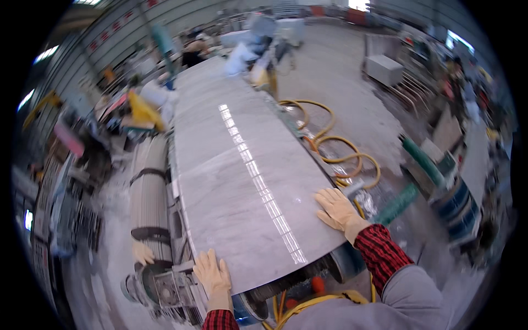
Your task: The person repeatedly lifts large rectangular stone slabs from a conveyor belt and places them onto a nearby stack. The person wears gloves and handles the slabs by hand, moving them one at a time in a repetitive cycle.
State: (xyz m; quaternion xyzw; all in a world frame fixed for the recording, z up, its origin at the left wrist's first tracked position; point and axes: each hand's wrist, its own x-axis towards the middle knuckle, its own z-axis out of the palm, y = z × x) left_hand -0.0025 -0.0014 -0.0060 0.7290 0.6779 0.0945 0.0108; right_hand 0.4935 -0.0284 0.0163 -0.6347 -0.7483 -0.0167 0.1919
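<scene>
A long, pale grey, polished stone slab (209, 181) stretches away from me, with a bright strip of light reflected down its surface. My left hand (212, 275), in a cream work glove, rests at the near left corner of the slab with its fingers stretched out. On the near right edge lies my right hand (338, 210), gloved the same way, palm down and fingers spread. Neither hand grips anything. Under the slab's near end a dark roller (291, 285) shows.
To the left is a ribbed grey roll (147, 190) beside a motor (170, 291); a cream glove (143, 252) shows on it. Yellow hose (352, 157) coils on the floor at right, near green cylinders (422, 160). Blurred people (258, 52) stand by the slab's far end.
</scene>
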